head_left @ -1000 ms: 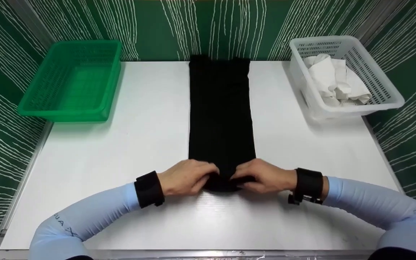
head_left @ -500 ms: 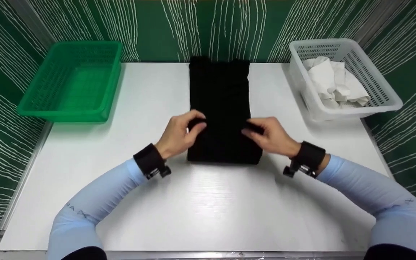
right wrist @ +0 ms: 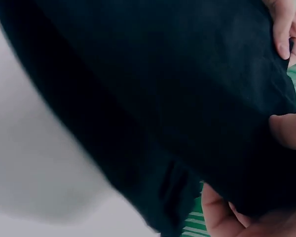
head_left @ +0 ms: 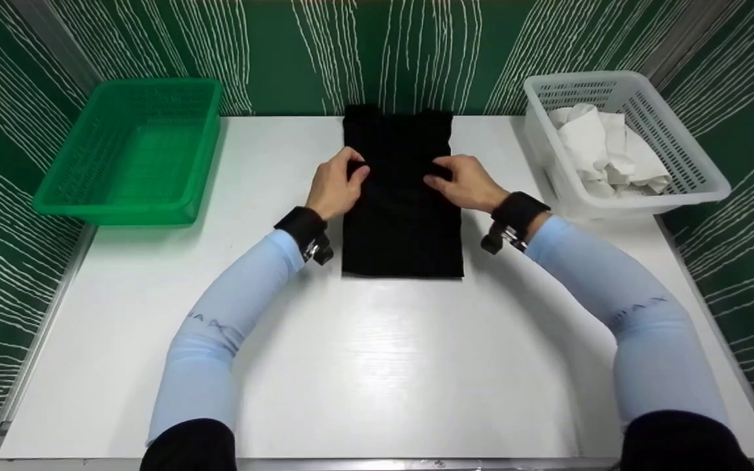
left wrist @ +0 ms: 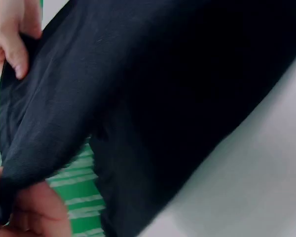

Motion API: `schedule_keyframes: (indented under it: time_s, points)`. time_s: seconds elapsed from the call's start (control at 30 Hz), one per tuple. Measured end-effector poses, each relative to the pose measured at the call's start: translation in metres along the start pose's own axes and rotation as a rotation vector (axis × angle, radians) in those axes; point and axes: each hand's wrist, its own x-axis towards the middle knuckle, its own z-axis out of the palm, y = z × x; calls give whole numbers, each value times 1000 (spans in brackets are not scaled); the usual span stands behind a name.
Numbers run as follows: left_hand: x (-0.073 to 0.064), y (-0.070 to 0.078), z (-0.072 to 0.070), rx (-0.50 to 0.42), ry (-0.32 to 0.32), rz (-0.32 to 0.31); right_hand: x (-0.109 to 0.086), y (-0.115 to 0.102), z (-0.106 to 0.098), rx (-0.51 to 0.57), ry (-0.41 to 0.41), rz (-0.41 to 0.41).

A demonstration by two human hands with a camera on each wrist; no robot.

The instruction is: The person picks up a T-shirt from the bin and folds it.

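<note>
A long black cloth (head_left: 400, 229), perhaps a garment, lies in the middle of the white table, its far end at the back wall. My left hand (head_left: 336, 183) pinches its near flap at the left corner, thumb on one face and fingers on the other. At the right corner my right hand (head_left: 470, 183) pinches the same flap. Both wrist views show the flap raised and stretched between the hands, above the lower layer. In the left wrist view the cloth (left wrist: 64, 98) hides part of my left fingers. Its exact kind is hard to tell.
A green plastic basket (head_left: 187, 203) stands at the back left with nothing seen inside. The white basket (head_left: 652, 204) at the back right holds crumpled white cloth (head_left: 590, 140). Green walls with white streaks (head_left: 285, 59) close off the back and sides.
Both hands have carried the cloth's near end away from the table's front, towards the back wall. The cloth now lies shorter, doubled over, with its near edge farther back.
</note>
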Motion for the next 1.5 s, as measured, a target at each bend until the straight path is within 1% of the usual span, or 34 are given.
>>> schedule_keyframes:
  time_s: [0.13, 0.27, 0.33, 0.4, 0.47, 0.53, 0.57, 0.63, 0.7, 0.73, 0.8, 0.83, 0.87, 0.9, 0.97, 1.0, 1.07, 1.1, 1.17, 1.23, 1.3, 1.5]
  points:
    - [13, -14, 11, 42, -61, -95, 14, 20, 9, -34, -27, 60]
    - [18, -26, 24, 55, -117, -194, 19, 34, 16, -59, -43, 116]
    - [19, -31, 28, 66, -125, -233, 19, 39, 19, -64, -51, 132]
    - [21, -33, 31, 82, -116, -250, 19, 42, 22, -69, -47, 141]
    - [23, -33, 33, 112, -97, -245, 18, 43, 24, -76, -30, 143]
    - [24, -31, 34, 176, -81, -214, 17, 41, 27, -100, -2, 132]
    - [23, -29, 35, 221, -78, -188, 16, 39, 29, -131, 6, 118]
    - [17, -24, 38, 335, -101, -114, 12, 33, 34, -204, 14, 69]
    - [8, -17, 41, 466, -164, -13, 7, 25, 41, -288, -5, -17]
    - [2, -13, 42, 526, -209, 39, 4, 20, 45, -332, -32, -68]
    - [-11, -5, 43, 627, -309, 143, -5, 11, 53, -399, -120, -154]
    - [-17, -2, 43, 665, -360, 181, -9, 7, 58, -421, -177, -180]
    - [-23, 0, 43, 689, -409, 203, -14, 5, 62, -444, -233, -202]
    - [-28, 1, 43, 700, -451, 216, -18, 4, 66, -460, -292, -201]
    - [-36, -1, 44, 711, -522, 205, -25, 4, 74, -499, -393, -157]
    - [-39, -3, 45, 710, -558, 183, -28, 4, 77, -517, -429, -126]
    - [-42, -8, 47, 701, -619, 129, -32, 6, 83, -550, -470, -77]
    - [-43, -10, 48, 702, -643, 101, -32, 5, 85, -558, -482, -53]
    - [-44, -12, 47, 714, -681, 47, -32, 3, 87, -571, -491, -30]
    - [-45, -12, 44, 718, -695, 12, -31, 3, 87, -561, -490, -19]
    - [-44, -12, 42, 721, -693, -4, -31, 5, 84, -554, -488, 1]
    - [-47, -13, 32, 718, -696, -34, -41, 15, 62, -562, -517, 70]
